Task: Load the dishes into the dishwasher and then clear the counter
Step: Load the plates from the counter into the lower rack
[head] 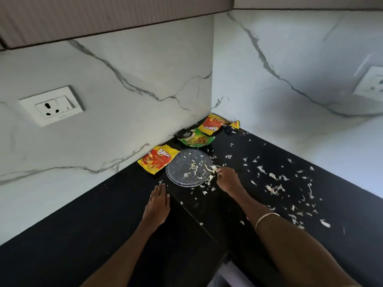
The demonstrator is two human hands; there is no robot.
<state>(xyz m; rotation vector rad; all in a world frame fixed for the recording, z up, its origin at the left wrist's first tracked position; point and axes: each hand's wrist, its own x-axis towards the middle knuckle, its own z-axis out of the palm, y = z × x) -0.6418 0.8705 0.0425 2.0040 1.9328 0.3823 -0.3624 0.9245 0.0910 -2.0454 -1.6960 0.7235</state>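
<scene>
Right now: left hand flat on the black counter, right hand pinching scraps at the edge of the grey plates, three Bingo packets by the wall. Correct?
Not quite: the head view shows two Bingo packets, not three, one beside the grey plates and one in the corner; the packet between them is green. The rest holds: left hand flat on the black counter, right hand pinching scraps at the plates' edge.

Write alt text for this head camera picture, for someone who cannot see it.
A person's right hand pinches pale scraps at the edge of a speckled grey plate on a black corner counter; the left hand rests flat nearby. Snack wrappers lie by the marble wall, and more scraps litter the counter.
</scene>
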